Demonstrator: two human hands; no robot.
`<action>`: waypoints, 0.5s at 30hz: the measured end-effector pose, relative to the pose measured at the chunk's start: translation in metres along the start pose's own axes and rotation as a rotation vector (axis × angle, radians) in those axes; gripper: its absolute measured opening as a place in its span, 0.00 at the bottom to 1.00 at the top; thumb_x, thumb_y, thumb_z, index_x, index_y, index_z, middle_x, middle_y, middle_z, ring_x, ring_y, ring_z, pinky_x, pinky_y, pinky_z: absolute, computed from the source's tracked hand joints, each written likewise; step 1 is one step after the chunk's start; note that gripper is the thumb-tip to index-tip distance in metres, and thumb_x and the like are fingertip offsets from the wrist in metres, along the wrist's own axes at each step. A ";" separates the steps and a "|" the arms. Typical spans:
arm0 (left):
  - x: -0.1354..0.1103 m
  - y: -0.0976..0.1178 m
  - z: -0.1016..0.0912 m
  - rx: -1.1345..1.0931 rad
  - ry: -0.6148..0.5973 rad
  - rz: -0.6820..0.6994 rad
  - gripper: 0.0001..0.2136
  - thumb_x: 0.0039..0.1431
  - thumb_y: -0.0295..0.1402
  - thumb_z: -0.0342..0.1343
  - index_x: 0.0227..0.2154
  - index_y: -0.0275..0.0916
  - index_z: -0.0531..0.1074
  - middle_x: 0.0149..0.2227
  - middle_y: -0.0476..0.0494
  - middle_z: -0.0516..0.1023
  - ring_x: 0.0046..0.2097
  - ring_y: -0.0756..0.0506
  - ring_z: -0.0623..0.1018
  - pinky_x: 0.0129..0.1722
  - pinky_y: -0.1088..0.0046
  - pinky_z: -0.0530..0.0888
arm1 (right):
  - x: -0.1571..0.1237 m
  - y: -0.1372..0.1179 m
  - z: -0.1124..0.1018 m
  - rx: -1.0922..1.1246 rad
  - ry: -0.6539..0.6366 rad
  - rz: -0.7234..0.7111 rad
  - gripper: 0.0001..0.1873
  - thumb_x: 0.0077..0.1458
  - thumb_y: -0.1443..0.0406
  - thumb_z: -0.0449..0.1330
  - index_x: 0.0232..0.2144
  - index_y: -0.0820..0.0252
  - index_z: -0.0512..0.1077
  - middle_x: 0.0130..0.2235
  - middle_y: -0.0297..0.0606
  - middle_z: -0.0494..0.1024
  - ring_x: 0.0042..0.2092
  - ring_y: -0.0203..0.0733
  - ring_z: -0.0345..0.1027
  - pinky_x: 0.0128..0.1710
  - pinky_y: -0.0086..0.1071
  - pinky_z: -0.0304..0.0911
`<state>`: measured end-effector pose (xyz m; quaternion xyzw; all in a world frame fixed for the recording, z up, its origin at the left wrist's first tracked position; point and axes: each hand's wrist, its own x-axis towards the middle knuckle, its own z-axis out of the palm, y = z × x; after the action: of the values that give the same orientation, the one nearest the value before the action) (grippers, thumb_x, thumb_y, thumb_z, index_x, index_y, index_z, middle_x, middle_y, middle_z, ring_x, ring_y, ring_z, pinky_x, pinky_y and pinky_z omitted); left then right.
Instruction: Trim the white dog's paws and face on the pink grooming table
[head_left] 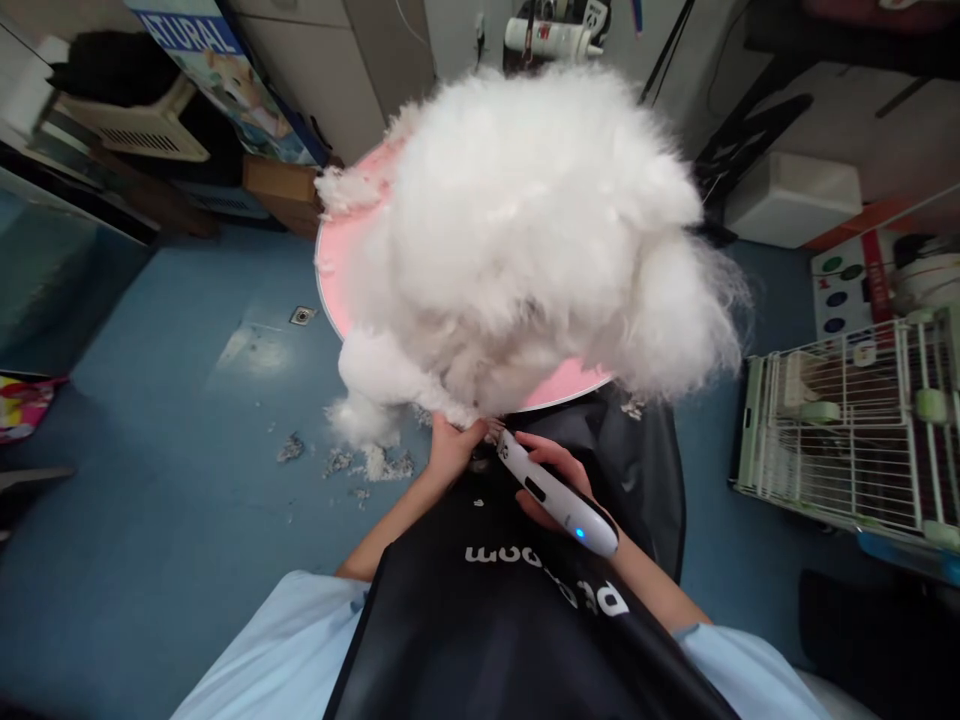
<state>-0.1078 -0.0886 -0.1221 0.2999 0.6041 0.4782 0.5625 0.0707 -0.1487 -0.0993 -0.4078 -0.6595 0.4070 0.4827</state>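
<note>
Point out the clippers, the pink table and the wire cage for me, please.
Clippers [560,499]: head view, on the white handle.
Pink table [338,272]: head view, on bare tabletop near the picture-left edge.
Wire cage [855,430]: head view, on the barred side.

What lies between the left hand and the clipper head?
In the head view, the end of the paw lies between the left hand and the clipper head.

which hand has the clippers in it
The right hand: its fingers wrap the white clippers with the lit blue light. The left hand instead holds the end of the animal's white leg.
</note>
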 end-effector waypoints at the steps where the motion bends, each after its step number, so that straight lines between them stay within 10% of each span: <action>1: 0.000 -0.001 0.000 -0.022 0.007 0.004 0.20 0.38 0.31 0.64 0.37 0.35 0.68 0.31 0.45 0.77 0.33 0.46 0.77 0.36 0.70 0.73 | 0.002 0.000 0.001 0.008 -0.021 -0.009 0.24 0.46 0.67 0.65 0.47 0.52 0.65 0.55 0.44 0.72 0.52 0.48 0.71 0.49 0.41 0.70; 15: -0.011 0.029 0.015 -0.318 0.034 -0.080 0.26 0.38 0.26 0.62 0.44 0.38 0.62 0.36 0.48 0.76 0.34 0.49 0.77 0.36 0.73 0.72 | -0.002 0.013 0.007 0.070 0.113 0.139 0.19 0.33 0.69 0.72 0.32 0.50 0.77 0.48 0.36 0.79 0.40 0.48 0.77 0.39 0.45 0.76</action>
<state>-0.0967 -0.0839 -0.0897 0.1746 0.5417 0.5501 0.6111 0.0664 -0.1472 -0.1133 -0.4579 -0.5865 0.4387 0.5039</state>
